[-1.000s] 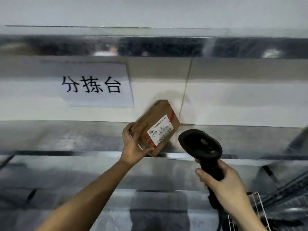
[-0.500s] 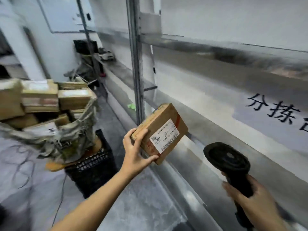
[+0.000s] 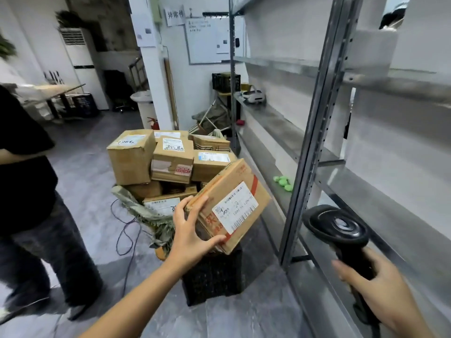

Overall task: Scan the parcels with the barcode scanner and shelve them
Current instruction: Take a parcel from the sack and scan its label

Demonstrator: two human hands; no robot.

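Head: shelf upright [image 3: 310,152] beside parcel [image 3: 229,206]

**Wearer's arms and hands**

Both forearms bare to the frame edge; no sleeve visible. Left hand [image 3: 189,236]: no glove, ring or watch seen, nails short and unpainted. Right hand [image 3: 380,292]: likewise bare, slightly motion-blurred, wrist cut off by the frame's lower edge.

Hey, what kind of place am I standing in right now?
Most likely a parcel sorting or pickup depot. A heap of labelled cardboard parcels sits beside long metal shelving, and you hold a labelled parcel in your left hand and a barcode scanner in your right hand.
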